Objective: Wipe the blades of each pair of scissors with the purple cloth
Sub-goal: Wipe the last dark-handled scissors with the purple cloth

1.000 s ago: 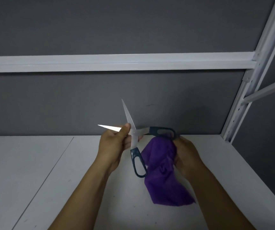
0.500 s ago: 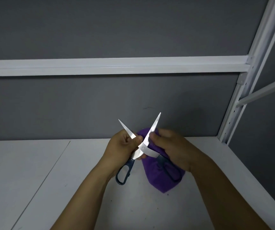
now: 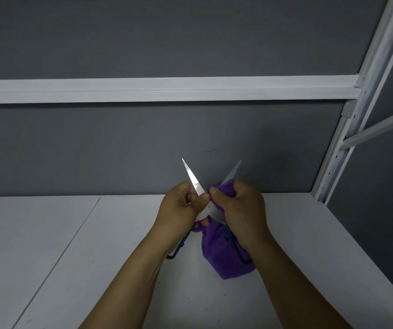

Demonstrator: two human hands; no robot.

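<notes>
Change: since half a second back, the right hand has slid the cloth higher up the right-side blade, so less bare steel shows there, and the left-side blade stands more upright
Wall: dark grey, filling the background behind the hands
Table: white, with a seam running diagonally on its left part; both forearms reach over it
Rail: white, crossing the wall level, joined at the right to a slanting white post with holes
Cloth: purple, bunched round the right-side blade at the top, the rest hanging down to the table between the wrists
Left hand: fingers curled, thumb and fingers pinching the left-side blade low down near the pivot
Right hand: fingers clenched round the cloth, pressing it onto the other blade
Scissors: held above the table's far edge, blades spread in a V with tips up, dark handles pointing down under the wrists, one against the hanging cloth
</notes>
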